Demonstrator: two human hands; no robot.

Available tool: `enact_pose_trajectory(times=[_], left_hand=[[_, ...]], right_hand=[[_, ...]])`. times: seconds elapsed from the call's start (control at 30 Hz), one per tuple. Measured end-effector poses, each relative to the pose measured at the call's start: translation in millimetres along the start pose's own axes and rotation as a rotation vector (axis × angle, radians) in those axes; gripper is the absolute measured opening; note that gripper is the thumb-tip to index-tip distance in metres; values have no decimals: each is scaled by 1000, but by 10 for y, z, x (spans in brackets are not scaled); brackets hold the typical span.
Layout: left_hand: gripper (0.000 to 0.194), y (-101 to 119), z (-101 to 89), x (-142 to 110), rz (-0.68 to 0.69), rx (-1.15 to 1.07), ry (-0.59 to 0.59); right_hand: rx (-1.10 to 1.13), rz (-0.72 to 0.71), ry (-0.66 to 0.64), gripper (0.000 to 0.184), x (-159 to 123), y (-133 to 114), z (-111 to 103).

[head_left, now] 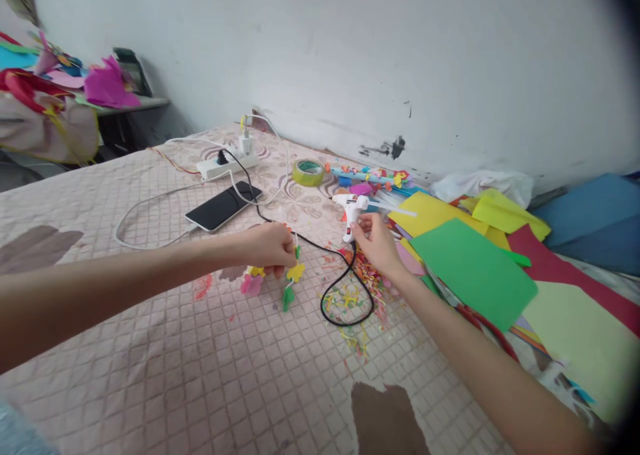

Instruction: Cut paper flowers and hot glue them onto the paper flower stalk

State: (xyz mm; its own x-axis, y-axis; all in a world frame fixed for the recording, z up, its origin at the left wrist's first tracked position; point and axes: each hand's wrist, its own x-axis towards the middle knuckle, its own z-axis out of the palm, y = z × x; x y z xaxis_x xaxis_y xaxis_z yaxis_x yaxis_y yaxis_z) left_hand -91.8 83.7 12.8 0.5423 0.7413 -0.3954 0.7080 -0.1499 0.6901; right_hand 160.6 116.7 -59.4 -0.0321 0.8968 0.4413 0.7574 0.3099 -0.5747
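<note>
Two bare hands over the cloth. With the left hand (pixel 280 247), closed like a fist, holding one string of paper flowers (pixel 295 272), at least four of them hanging under and beside the fingers: pink, yellow, green. With the right hand (pixel 374 242), fingers curled and closed on the handle of one white glue gun (pixel 350 208), nozzle to the left. Also to count: one phone (pixel 223 206), one tape roll (pixel 308 173), one power strip (pixel 227 166) with two plugs. Between the hands, one black cord (pixel 373 302) making a loop over paper scraps (pixel 357 288). To the right, crowded with coloured sheets (pixel 475 268). Open room at front and at left, up to the far left edge; behind, close to the white wall (pixel 350 62) with black marks. Underneath, a quilted cloth (pixel 200 375) with brown patches. At far left, another table (pixel 150 102) with bright papers (pixel 111 85).
</note>
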Motion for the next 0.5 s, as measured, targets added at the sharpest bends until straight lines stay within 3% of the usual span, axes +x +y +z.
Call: enact_pose_trajectory(times=[0.27,0.5], left_hand=[[20,34,35,94,-95,46,-20],[21,17,41,114,-91,25,-25]], right_hand=[[36,-27,-16,28,-92,58,43],[30,-46,-40,29,-123,65,52]])
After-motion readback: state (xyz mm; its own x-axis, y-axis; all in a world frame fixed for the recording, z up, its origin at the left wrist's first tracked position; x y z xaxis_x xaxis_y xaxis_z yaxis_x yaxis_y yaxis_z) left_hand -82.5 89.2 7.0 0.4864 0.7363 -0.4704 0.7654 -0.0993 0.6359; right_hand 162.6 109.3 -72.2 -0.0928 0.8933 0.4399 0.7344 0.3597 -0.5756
